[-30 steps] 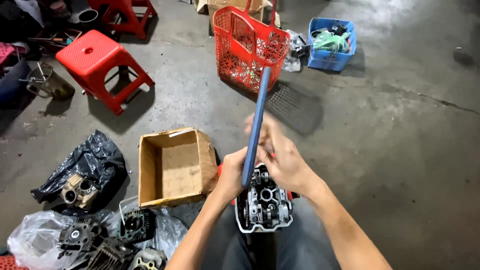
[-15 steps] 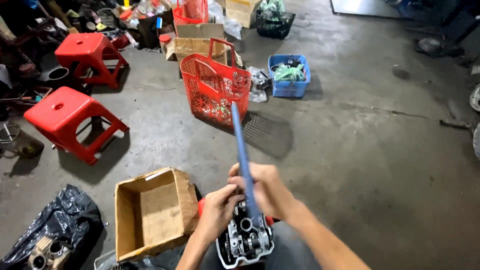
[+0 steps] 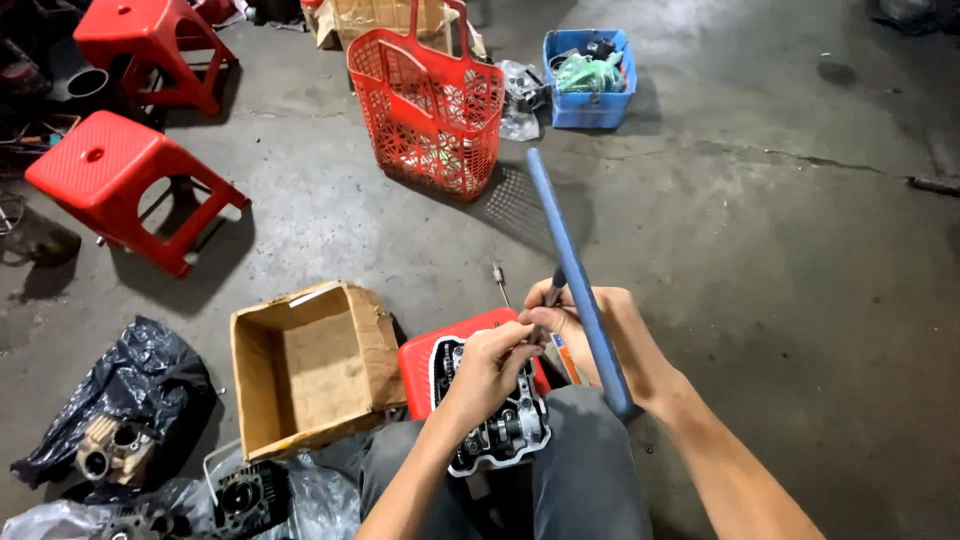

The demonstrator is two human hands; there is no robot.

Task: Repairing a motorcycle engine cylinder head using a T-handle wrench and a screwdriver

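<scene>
both hands [image 3: 540,335] pinch slim rod over ribbed metal cylinder head [image 3: 497,425].

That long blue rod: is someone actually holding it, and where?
Yes. The right hand grips the blue rod near its lower half; the left hand pinches something small above the cylinder head.

The long blue plastic tube [image 3: 578,282], earlier gripped upright by both hands, now leans against the right forearm; both hands have dropped onto a small dark tool [image 3: 556,283].

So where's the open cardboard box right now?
The open cardboard box sits on the concrete floor, left of the engine cylinder head on the person's lap.
</scene>
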